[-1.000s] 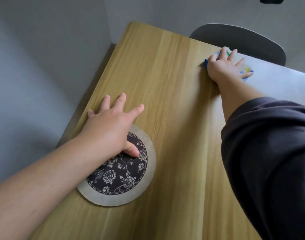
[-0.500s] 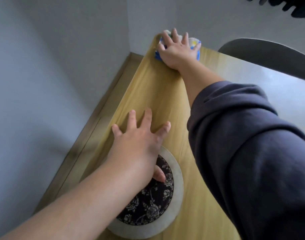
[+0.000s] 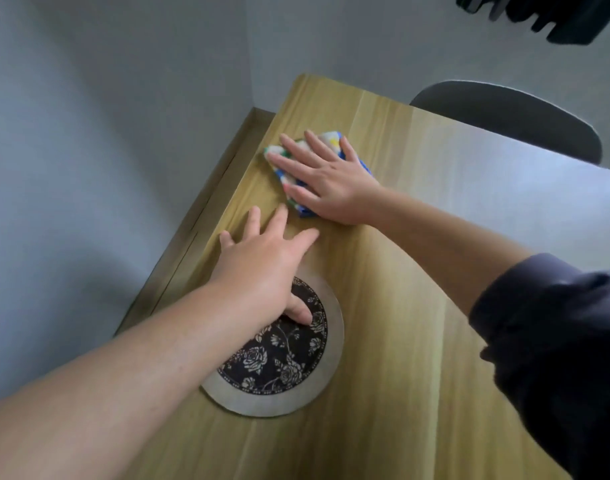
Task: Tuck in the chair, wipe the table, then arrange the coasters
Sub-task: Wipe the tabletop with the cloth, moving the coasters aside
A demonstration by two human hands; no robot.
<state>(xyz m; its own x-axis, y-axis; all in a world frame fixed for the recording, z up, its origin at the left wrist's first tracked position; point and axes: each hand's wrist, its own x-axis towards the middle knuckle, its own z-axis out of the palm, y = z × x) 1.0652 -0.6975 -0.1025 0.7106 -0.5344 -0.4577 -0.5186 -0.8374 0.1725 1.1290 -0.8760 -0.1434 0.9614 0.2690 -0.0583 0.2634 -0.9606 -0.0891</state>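
left of the coaster [image 3: 298, 388] stands a pale grey wall [image 3: 89, 168], and a narrow wooden strip [image 3: 206, 216] runs between it and the counter [image 3: 383, 358]. my left hand [image 3: 262, 268] lies flat and wide over the coaster's far left part. the fingers are straight and spread and reach past its rim onto the bare wood. the thumb rests on the coaster's dark flowered middle. the arm is bare and covers the coaster's left edge.

the coaster is round, with a grey rim around a dark centre printed with pale roses. it lies flat on the light wooden counter, near the counter's left edge.

beyond the coaster and a little to its right, my right hand [image 3: 328, 178] presses down on the cloth [image 3: 331, 137]. this hand is wide too, with its fingers straight and fanned out and nothing gripped. the cloth is bunched under the palm. its white, yellow, green and blue patches show between and around the fingers. the cloth is well apart from the coaster, though the fingertips of my left hand come near it.

right of the coaster, my dark sleeve [image 3: 556, 341] is pushed up the forearm. far beyond the coaster to the right, the grey back of the chair [image 3: 504, 116] shows just past the counter's far edge. a dark thing [image 3: 556, 15] hangs on the wall above it, too blurred to tell.
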